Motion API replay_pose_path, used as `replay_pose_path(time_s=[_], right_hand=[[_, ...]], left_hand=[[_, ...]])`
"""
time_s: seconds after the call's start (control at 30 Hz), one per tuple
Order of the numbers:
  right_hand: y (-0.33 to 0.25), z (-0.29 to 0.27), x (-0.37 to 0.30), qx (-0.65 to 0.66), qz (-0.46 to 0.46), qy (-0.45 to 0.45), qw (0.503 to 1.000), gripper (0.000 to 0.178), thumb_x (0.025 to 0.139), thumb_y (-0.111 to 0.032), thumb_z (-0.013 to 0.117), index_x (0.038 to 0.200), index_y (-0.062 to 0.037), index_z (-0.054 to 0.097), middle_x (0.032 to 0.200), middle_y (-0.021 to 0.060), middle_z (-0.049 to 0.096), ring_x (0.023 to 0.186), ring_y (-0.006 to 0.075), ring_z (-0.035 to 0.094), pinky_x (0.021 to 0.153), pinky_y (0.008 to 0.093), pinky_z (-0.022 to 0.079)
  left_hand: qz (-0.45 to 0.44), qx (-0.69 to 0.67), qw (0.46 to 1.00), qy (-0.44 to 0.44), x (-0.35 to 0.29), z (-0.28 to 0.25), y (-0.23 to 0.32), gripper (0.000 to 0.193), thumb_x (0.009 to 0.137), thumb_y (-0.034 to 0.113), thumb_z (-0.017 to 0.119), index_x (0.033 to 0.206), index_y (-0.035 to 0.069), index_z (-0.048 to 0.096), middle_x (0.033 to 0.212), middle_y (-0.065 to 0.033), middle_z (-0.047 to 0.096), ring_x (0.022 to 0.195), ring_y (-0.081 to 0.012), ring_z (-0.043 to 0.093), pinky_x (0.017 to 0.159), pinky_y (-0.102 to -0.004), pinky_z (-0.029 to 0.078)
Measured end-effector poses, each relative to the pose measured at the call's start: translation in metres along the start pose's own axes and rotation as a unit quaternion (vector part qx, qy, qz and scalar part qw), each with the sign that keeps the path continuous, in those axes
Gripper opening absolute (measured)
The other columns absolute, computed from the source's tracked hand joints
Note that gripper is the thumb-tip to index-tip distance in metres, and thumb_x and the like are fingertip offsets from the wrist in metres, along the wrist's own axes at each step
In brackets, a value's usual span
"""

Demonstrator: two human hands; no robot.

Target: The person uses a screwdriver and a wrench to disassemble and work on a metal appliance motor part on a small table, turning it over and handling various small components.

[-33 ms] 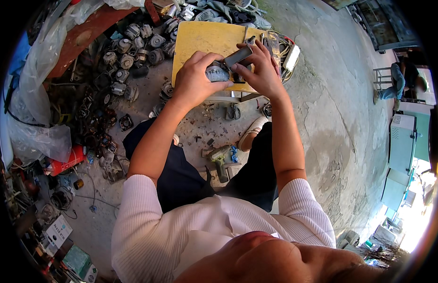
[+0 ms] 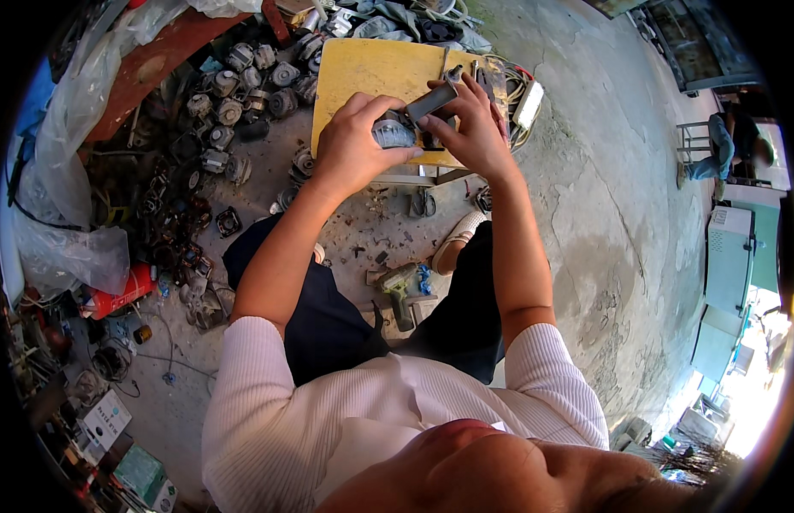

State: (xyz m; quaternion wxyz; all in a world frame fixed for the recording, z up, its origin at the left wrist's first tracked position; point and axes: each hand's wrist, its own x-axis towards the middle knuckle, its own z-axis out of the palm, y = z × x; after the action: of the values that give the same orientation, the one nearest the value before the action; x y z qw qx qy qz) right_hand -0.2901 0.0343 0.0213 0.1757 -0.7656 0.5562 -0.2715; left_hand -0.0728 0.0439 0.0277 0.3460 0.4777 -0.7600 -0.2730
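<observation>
Over a yellow-topped small table [image 2: 363, 68] both my hands are at work. My left hand [image 2: 354, 141] curls its fingers and thumb around a round grey metal part [image 2: 393, 132], which looks like a piece of an alternator. A grey, block-like metal piece [image 2: 431, 102] slants between the fingers and thumb of my right hand [image 2: 476, 126], close above the round part. Whether the two pieces touch, I cannot tell. Dark slim tools [image 2: 476, 68] lie on the tabletop just beyond my right hand, which partly hides them.
A green cordless power tool [image 2: 399, 295] rests between my legs. Many alternators [image 2: 230, 111] are heaped on the floor at left, near plastic sheeting [image 2: 68, 197]. A cable coil [image 2: 518, 94] hangs by the table's right side. Far right, a person [image 2: 730, 145] sits near pale cabinets [image 2: 729, 256].
</observation>
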Motion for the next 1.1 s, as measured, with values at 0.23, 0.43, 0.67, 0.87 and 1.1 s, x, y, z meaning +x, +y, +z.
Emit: replay_pose_path(time_s=[0.23, 0.43, 0.67, 0.87, 1.1], right_hand=[[-0.0036, -0.0026, -0.0006, 0.022, -0.009, 0.013, 1.0, 0.018, 0.085, -0.024, 0.077, 0.097, -0.0107, 0.077, 0.145, 0.0043, 0.054, 0.147, 0.0379, 0.028, 0.118, 0.0489, 0.024], [0.0027, -0.0023, -0.0001, 0.028, -0.032, 0.01, 0.999, 0.019, 0.086, -0.025, 0.076, 0.098, -0.011, 0.077, 0.145, 0.0049, 0.055, 0.147, 0.0387, 0.027, 0.118, 0.0494, 0.025], [-0.0005, -0.0016, 0.0, 0.009, -0.02, -0.007, 1.0, 0.018, 0.085, -0.024, 0.076, 0.097, -0.0107, 0.078, 0.144, 0.0039, 0.055, 0.148, 0.0384, 0.026, 0.118, 0.0489, 0.024], [0.0006, -0.0012, -0.0007, 0.024, -0.013, -0.01, 1.0, 0.018, 0.084, -0.024, 0.077, 0.096, -0.0112, 0.079, 0.145, 0.0059, 0.054, 0.147, 0.0404, 0.026, 0.118, 0.0501, 0.024], [0.001, -0.0008, -0.0001, 0.012, -0.017, -0.007, 1.0, 0.016, 0.085, -0.023, 0.076, 0.095, -0.0098, 0.078, 0.145, 0.0037, 0.054, 0.148, 0.0391, 0.025, 0.118, 0.0488, 0.024]], left_hand=[[-0.003, -0.009, 1.0, 0.001, -0.0001, 0.0009, -0.0009, 0.057, 0.066, 0.025, 0.091, 0.115, 0.011, 0.065, 0.111, -0.0072, 0.063, 0.101, -0.0283, 0.065, 0.084, -0.0381, 0.053], [-0.008, -0.004, 1.0, -0.004, 0.0003, -0.0003, 0.0015, 0.056, 0.067, 0.024, 0.091, 0.115, 0.011, 0.065, 0.111, -0.0072, 0.063, 0.101, -0.0285, 0.065, 0.084, -0.0383, 0.053], [-0.01, -0.003, 1.0, -0.002, -0.0002, -0.0006, 0.0017, 0.057, 0.067, 0.024, 0.09, 0.116, 0.011, 0.065, 0.111, -0.0071, 0.063, 0.102, -0.0285, 0.065, 0.084, -0.0382, 0.053], [-0.005, -0.005, 1.0, -0.002, -0.0004, -0.0006, 0.0019, 0.057, 0.067, 0.024, 0.09, 0.116, 0.01, 0.065, 0.111, -0.0074, 0.063, 0.101, -0.0285, 0.065, 0.084, -0.0382, 0.053], [-0.003, -0.002, 1.0, 0.002, -0.0011, 0.0, 0.0002, 0.058, 0.066, 0.024, 0.091, 0.116, 0.011, 0.065, 0.109, -0.0075, 0.063, 0.101, -0.0285, 0.065, 0.084, -0.0381, 0.053]])
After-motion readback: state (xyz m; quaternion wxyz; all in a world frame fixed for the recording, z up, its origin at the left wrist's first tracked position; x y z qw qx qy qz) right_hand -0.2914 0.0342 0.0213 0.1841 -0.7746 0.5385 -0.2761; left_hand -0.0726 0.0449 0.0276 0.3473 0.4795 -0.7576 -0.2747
